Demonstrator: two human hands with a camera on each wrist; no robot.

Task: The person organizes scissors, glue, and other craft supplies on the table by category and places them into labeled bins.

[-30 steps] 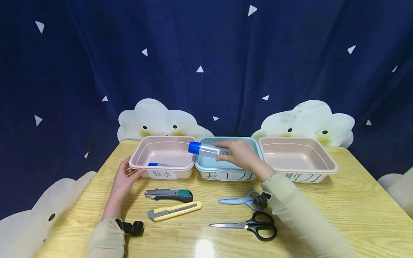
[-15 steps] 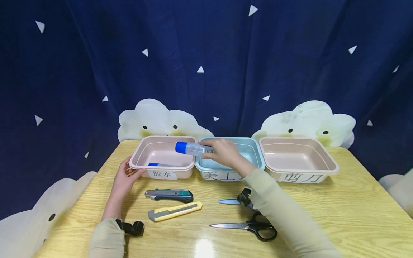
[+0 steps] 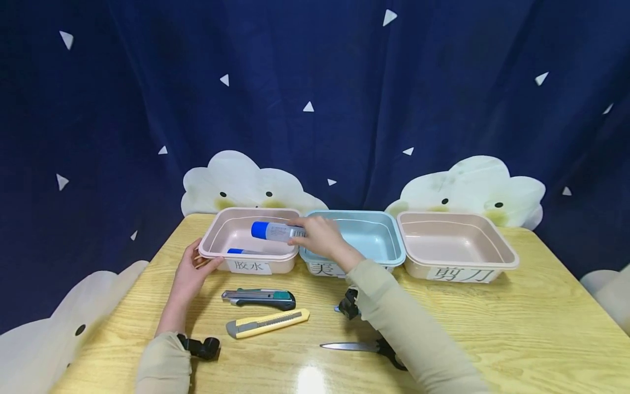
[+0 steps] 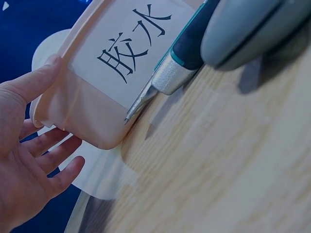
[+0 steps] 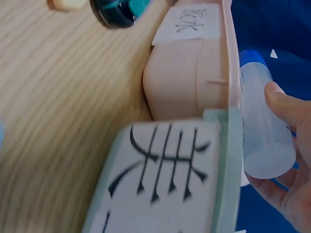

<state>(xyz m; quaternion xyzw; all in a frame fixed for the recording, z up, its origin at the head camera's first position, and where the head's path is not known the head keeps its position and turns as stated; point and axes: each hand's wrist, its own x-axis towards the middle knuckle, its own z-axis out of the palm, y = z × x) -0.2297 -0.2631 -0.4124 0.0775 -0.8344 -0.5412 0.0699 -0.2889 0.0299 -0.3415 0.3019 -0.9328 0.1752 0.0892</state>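
My right hand point(image 3: 320, 236) holds a clear glue bottle point(image 3: 278, 232) with a blue cap, lying nearly level above the right part of the left pink bin point(image 3: 283, 266). In the right wrist view, thumb and fingers wrap the bottle point(image 5: 265, 121) near its base. My left hand point(image 3: 191, 272) grips that bin's front left corner. In the left wrist view, the thumb lies on the bin's front side point(image 4: 92, 119), and the fingers are spread beside and below the rim. A second blue-capped item point(image 3: 238, 251) lies inside this bin, mostly hidden by its front wall.
A blue bin point(image 3: 376, 243) and another pinkish bin point(image 3: 458, 246) stand to the right, all labelled. In front lie a green-black utility knife point(image 3: 261, 297), a yellow utility knife point(image 3: 268, 323) and black-handled scissors point(image 3: 351, 346). Blue scissors point(image 3: 337, 308) are mostly hidden by the right wrist.
My right hand has carried the glue bottle leftward, from over the blue bin to over the left pink bin. The left hand has stayed on the bin's corner.
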